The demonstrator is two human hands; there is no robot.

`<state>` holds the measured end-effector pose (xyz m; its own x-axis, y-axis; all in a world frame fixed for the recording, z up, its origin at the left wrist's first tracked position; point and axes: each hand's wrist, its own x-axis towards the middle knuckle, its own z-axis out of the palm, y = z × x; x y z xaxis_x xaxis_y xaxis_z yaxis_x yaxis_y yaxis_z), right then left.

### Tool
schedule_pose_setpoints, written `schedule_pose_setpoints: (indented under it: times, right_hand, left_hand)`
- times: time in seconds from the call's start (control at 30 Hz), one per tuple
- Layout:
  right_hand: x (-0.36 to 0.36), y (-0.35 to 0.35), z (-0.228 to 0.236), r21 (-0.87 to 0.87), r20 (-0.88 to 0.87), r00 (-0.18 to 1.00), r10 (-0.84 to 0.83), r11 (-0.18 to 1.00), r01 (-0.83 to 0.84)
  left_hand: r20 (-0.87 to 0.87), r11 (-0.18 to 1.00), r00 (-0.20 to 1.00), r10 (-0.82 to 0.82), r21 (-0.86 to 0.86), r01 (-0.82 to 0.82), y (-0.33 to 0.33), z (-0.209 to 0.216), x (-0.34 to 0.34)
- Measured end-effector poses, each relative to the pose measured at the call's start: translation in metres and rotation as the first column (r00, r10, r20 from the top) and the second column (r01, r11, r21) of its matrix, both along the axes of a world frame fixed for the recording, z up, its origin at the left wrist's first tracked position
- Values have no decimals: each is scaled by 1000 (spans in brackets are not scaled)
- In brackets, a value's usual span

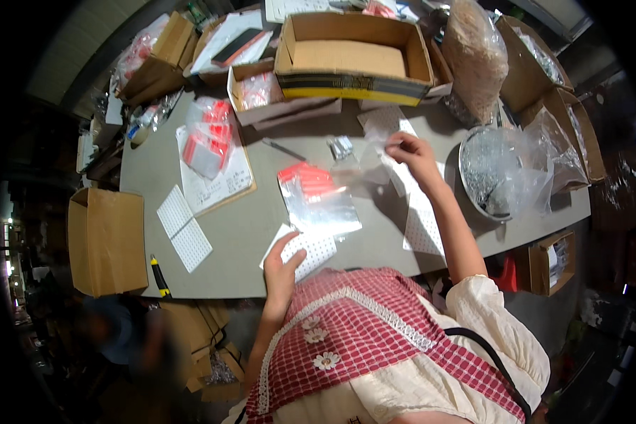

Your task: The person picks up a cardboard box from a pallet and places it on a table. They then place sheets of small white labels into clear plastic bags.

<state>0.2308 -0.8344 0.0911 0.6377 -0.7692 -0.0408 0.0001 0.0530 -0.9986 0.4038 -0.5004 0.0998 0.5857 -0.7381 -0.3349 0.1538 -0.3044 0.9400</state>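
My left hand (283,268) rests at the table's near edge, its thumb and fingers closed on a white board (316,256) covered in rows of small dots. Just beyond lies a stack of clear zip bags (318,201) with red tops. My right hand (411,157) is raised further out, fingertips pinched together on what looks like a clear plastic bag (374,164), blurred and see-through. Beneath and beside that hand lie more white dotted boards (422,222). A small clear packet of silvery pieces (340,147) sits left of it, near a dark pen-like tool (284,150).
A metal bowl of small metal parts (479,177), partly under clear plastic, stands right. Cardboard boxes (353,85) line the back beside a bulging bag (477,63). Leftward are a clipboard (226,185) with red-topped bags, another dotted board (184,227), a cutter knife (160,275) and a carton (107,244).
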Motion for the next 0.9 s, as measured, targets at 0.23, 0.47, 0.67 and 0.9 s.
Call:
schedule_pose_setpoints:
  times: [0.23, 0.47, 0.67, 0.9]
  right_hand:
    - [60, -104, 107, -573, 63, 916, -396, 738, 358]
    - [70, -47, 103, -912, 52, 877, -478, 335, 237]
    - [40, 110, 49, -584, -269, 849, 454, 625, -519]
    - [17, 154, 45, -234, -268, 840, 472, 814, -532]
  left_hand:
    - [20, 999, 1000, -8, -45, 9, -6, -7, 3]
    - [93, 998, 996, -4, -57, 9, -10, -4, 0]
    - [-50, 986, 997, -64, -160, 55, -21, 23, -6]
    - [-216, 972, 970, -107, -226, 57, -21, 41, -3]
